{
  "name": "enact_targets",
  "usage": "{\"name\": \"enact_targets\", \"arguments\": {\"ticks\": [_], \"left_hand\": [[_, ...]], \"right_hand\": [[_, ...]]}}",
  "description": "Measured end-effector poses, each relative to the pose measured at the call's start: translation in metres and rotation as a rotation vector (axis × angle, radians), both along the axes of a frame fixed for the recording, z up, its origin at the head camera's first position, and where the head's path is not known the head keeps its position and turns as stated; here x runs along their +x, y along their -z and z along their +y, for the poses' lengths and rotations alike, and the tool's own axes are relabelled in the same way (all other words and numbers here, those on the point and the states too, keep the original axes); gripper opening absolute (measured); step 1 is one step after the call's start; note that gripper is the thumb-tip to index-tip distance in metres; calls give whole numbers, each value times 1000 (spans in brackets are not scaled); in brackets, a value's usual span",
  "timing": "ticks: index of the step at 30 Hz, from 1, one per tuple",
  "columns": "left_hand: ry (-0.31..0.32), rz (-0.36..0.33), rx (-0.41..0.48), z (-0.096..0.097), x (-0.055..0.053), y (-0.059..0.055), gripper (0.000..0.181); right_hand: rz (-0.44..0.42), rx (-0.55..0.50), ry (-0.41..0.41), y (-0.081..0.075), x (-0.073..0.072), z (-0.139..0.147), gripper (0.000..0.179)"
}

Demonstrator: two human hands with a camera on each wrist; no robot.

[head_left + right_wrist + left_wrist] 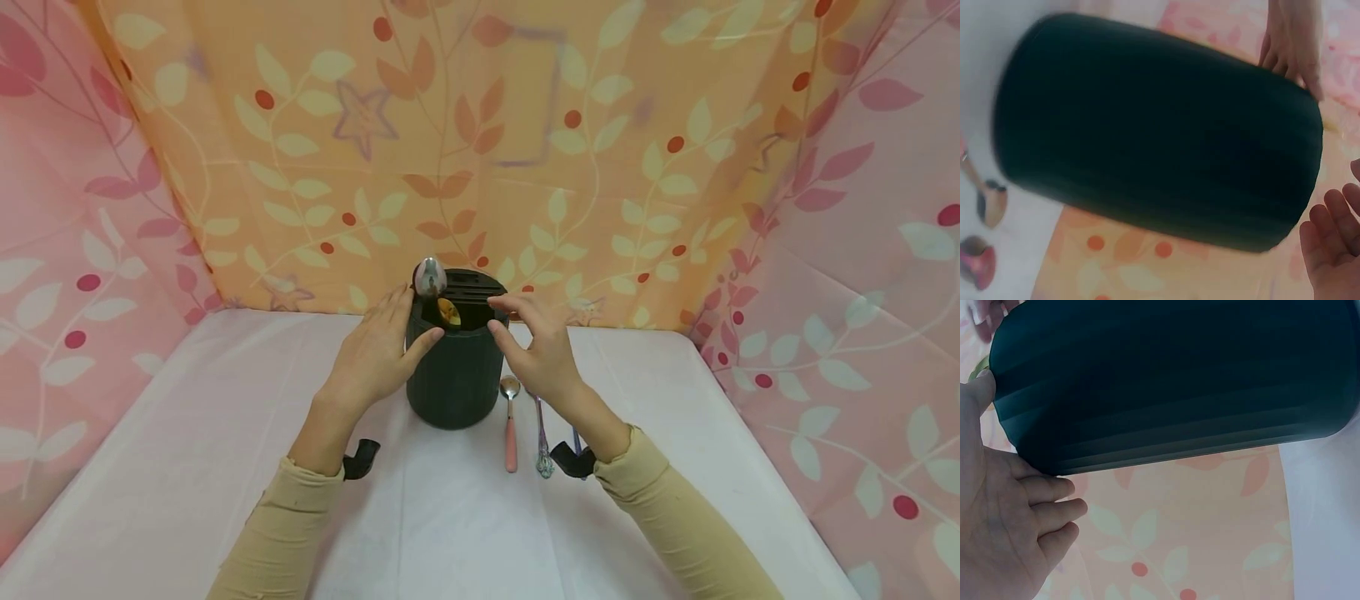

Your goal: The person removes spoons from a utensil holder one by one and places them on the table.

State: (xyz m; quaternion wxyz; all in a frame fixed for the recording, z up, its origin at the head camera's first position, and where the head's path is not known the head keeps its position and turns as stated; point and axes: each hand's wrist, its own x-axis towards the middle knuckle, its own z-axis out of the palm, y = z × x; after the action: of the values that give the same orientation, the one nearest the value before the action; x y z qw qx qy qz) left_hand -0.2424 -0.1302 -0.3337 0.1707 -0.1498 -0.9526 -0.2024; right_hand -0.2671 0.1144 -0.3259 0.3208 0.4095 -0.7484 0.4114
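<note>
A dark green utensil holder [455,379] with a slotted black top stands upright on the table. A silver spoon [430,277] pokes out at its back left, bowl up. Inside its opening shows a yellow, gold-toned bowl-shaped piece [449,312]. My left hand [375,350] rests along the holder's left side, fingers extended and thumb at the front rim. At the right rim, my right hand [542,350] is spread, thumb and forefinger apart, holding nothing visible. In the right wrist view its fingertips [1308,234] lie just off the rim.
Right of the holder lie a pink-handled spoon [511,429], a utensil with an ornate handle [543,454] and a blue-handled one [576,440], partly behind my right wrist. A white cloth [450,517] covers the table. Patterned curtains [480,167] enclose the back and sides.
</note>
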Motion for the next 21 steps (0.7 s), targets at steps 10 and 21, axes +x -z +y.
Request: {"name": "enact_targets", "arguments": {"ticks": [10,21], "left_hand": [[-7,2,-16,1,0,0,92],[-14,6,-22,1,1,0,91]], "right_hand": [[31,-6,-124,-8,4,-33,26],[-46,23,-89,-7,5,-44,31]]}}
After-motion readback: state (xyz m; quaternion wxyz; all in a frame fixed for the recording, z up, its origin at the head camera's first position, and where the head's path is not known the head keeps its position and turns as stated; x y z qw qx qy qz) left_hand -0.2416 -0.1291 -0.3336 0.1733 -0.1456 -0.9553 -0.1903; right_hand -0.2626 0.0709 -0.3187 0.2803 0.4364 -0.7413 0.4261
